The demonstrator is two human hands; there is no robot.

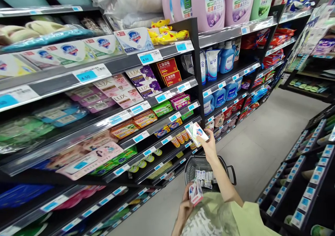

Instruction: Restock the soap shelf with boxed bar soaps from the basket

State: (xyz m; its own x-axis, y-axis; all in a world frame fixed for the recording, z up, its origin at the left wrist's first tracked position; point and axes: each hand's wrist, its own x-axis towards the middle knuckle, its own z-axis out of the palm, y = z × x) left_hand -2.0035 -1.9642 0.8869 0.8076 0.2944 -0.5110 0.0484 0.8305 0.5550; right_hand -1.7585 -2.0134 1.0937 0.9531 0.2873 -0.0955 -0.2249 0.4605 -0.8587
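Note:
My right hand (208, 144) is stretched forward, its fingers closed on a white and green soap box (195, 133) held in front of the lower shelves. Lower down and close to my body, my left hand (185, 200) grips another soap box (195, 193), white with red and a dark emblem. Below both hands a grey shopping basket (191, 166) shows behind my right forearm, with several small white boxes (204, 175) inside. Part of the basket is hidden by my arm and shirt. Similar soap boxes (134, 38) stand along an upper shelf at the left.
Shelves run along the left with LUX soap boxes (143, 80), red soap boxes (169, 72), blue bottles (227, 58) and large purple detergent jugs (208, 5). Price labels line the shelf edges (149, 57). A grey floor aisle (259, 127) lies to the right, beside a low rack (309, 180).

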